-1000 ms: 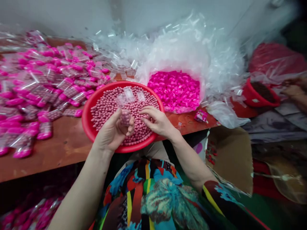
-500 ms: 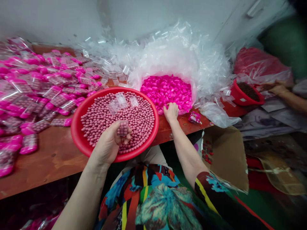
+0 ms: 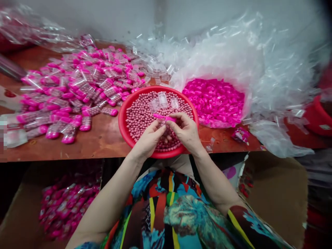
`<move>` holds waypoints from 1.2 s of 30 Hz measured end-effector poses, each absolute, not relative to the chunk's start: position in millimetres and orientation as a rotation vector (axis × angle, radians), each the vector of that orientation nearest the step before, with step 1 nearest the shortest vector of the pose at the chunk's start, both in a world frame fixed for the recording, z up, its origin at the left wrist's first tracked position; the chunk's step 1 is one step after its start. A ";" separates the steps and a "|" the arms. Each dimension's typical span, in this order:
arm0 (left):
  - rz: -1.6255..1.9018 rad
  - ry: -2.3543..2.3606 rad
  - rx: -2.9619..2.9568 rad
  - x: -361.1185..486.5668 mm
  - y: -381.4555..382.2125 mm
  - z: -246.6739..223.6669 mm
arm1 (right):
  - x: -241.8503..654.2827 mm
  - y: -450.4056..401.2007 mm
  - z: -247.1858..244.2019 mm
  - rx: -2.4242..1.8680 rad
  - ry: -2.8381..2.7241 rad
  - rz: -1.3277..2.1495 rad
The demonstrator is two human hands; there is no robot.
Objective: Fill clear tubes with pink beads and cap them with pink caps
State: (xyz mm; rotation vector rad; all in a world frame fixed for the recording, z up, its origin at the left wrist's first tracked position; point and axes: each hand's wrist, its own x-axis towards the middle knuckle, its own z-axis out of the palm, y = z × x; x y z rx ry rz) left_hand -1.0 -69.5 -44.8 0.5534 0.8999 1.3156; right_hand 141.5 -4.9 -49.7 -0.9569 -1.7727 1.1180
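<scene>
Two hands, the left hand [image 3: 148, 139] and right hand [image 3: 188, 134], meet in tight pinches, the left on a clear case [image 3: 162, 121], mostly hidden, the right on a pink cap [image 3: 170, 118]; both pieces are above a red basin [image 3: 121, 121] of beads [image 3: 139, 116] on the bench [image 3: 101, 150]; beyond, capped cases [image 3: 85, 86] lie heaped left, loose caps [image 3: 214, 100] in a translucent bag [image 3: 225, 67] right.

No lettering is legible. A pale label [image 3: 325, 127] on the red tub [image 3: 314, 117], at three o'clock, is too small to read; markings on the pink packets [image 3: 66, 211], at eight o'clock, are blurred.
</scene>
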 end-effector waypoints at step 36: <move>1.150 0.928 0.749 -0.6 -74.7 -43.4 | 142.4 24.2 -33.3 -0.931 -1.793 1.535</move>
